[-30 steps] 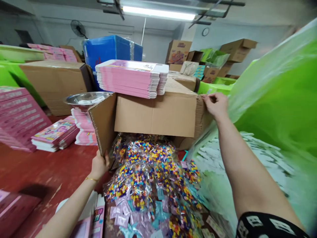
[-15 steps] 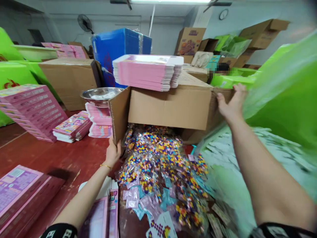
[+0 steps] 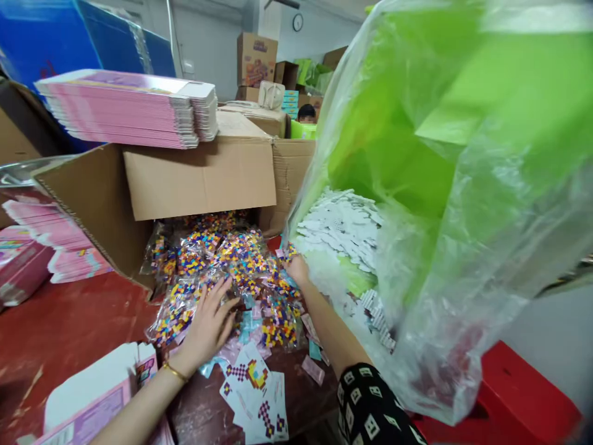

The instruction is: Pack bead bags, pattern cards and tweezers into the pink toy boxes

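A pile of clear packets of colourful beads (image 3: 231,266) spills out of a tipped cardboard box (image 3: 199,179) onto the red table (image 3: 69,321). My left hand (image 3: 210,324) lies on the near left part of the pile with its fingers spread. At the pile's right edge my right hand (image 3: 296,270) rests on the packets, beside a big clear plastic bag (image 3: 417,204); its fingers are partly hidden. Printed pattern cards (image 3: 252,389) lie in front of the pile.
A stack of flat pink cartons (image 3: 130,108) sits on the box. More pink cartons (image 3: 50,241) lie at the left. The plastic bag holds green sheets and white pieces (image 3: 343,225). A red stool (image 3: 514,402) stands at lower right. A person sits far behind among cardboard boxes (image 3: 257,59).
Both hands have let go of the box flaps and dropped onto the bead packets. The view has swung right and closer, so the plastic bag fills the right side.
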The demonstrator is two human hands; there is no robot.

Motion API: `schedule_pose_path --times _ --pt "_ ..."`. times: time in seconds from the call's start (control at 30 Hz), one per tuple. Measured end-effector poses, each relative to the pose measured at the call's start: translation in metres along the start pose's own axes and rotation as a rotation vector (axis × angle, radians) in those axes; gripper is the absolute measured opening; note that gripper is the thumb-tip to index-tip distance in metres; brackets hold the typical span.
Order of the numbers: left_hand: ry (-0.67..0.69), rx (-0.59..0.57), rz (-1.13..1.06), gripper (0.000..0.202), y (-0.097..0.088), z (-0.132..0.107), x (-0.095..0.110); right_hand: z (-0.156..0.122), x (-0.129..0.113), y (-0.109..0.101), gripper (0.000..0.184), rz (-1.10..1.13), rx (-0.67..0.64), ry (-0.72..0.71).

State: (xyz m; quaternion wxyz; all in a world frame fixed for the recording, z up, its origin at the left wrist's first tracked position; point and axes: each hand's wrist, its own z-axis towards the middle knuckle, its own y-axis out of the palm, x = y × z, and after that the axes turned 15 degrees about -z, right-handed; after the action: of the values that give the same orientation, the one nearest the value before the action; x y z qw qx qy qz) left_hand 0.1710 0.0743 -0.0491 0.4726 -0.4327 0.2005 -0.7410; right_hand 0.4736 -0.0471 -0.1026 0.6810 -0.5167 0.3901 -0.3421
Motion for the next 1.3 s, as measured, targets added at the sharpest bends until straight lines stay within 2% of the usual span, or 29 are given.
schedule_pose_path --times 0.07,0.23,0.3,0.37,0.43,0.5,0.57,0.63,0.67,0.73,0.83,0.97,1.03,1.17,1.23,1.3 --pt "-0.016 -0.043 -0.020 0.029 0.018 0.005 0.008 -0.008 -0.005 0.000 0.018 -0.013 -0.042 -0.022" --pt "0.012 -0.187 -0.086 0.032 0.053 0.010 0.032 -0.044 -0.029 -0.002 0.026 0.005 -0.074 -0.119" --pt "0.015 -0.203 -0.113 0.037 0.070 0.010 0.044 -0.060 -0.039 0.000 0.029 0.091 -0.057 -0.166" --pt "0.003 -0.190 -0.117 0.047 0.087 0.010 0.054 -0.070 -0.047 0.004 0.037 0.283 -0.047 -0.256" --pt "0.008 -0.185 -0.082 0.058 0.103 0.009 0.061 -0.067 -0.049 0.008 0.041 0.489 -0.120 -0.374" --pt "0.013 -0.192 -0.025 0.067 0.113 0.008 0.063 -0.050 -0.037 0.008 0.043 0.554 -0.211 -0.364" --pt "0.006 -0.211 0.025 0.068 0.118 0.005 0.061 -0.024 -0.011 0.003 0.050 0.496 -0.201 -0.209" --pt "-0.011 -0.245 0.057 0.063 0.119 0.001 0.058 0.001 0.021 -0.002 0.043 0.399 -0.118 -0.033" --pt "-0.009 -0.263 0.069 0.060 0.120 -0.001 0.056 0.010 0.034 -0.003 0.040 0.360 -0.090 0.014" --pt "0.011 -0.286 0.092 0.056 0.123 -0.005 0.052 0.020 0.049 -0.002 0.049 0.307 -0.090 0.048" --pt "0.038 -0.288 0.111 0.058 0.132 -0.006 0.050 0.013 0.045 0.010 0.055 0.286 -0.150 -0.008" --pt "0.053 -0.297 0.111 0.056 0.141 -0.002 0.050 0.002 0.030 0.021 0.026 0.347 -0.214 -0.219" --pt "0.065 -0.298 0.126 0.054 0.144 -0.002 0.048 0.004 0.033 0.016 0.016 0.371 -0.215 -0.279" --pt "0.078 -0.283 0.151 0.053 0.149 -0.002 0.044 0.011 0.051 -0.005 0.017 0.367 -0.095 -0.241" --pt "0.078 -0.263 0.133 0.053 0.147 -0.002 0.048 0.006 0.058 -0.016 0.017 0.365 -0.035 -0.209" --pt "0.087 -0.259 0.086 0.055 0.141 0.000 0.060 -0.011 0.062 -0.023 0.016 0.372 0.007 -0.182"
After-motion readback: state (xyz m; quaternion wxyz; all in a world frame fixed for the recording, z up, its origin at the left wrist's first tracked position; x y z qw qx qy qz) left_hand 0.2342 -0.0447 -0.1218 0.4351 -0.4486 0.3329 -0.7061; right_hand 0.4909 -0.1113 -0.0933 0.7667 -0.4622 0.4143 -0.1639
